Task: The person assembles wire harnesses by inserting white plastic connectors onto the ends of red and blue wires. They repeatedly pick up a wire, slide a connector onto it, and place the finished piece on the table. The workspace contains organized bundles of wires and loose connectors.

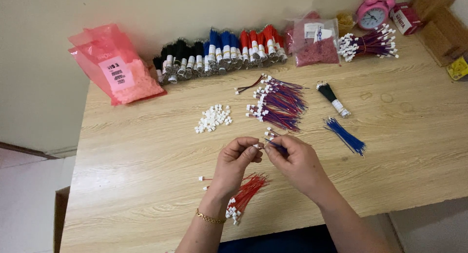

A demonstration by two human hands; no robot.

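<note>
My left hand (237, 161) pinches a small white plastic connector (257, 146) between thumb and fingers over the wooden table (146, 150). My right hand (294, 160) meets it and holds a thin blue wire (276, 146) at the connector. Under my left wrist lies a bundle of red wires with white connectors (243, 194). Just beyond my hands sits a heap of red-and-blue wires with connectors (278, 104). A small pile of loose white connectors (213, 118) lies to the left of that heap.
Loose blue wires (345, 135) and a black wire bundle (332, 98) lie to the right. Taped black, blue and red wire bundles (219, 53) line the back edge, with pink bags (117, 65) (316, 42), another wired bunch (370, 44), a pink alarm clock (372, 12) and boxes (441, 26).
</note>
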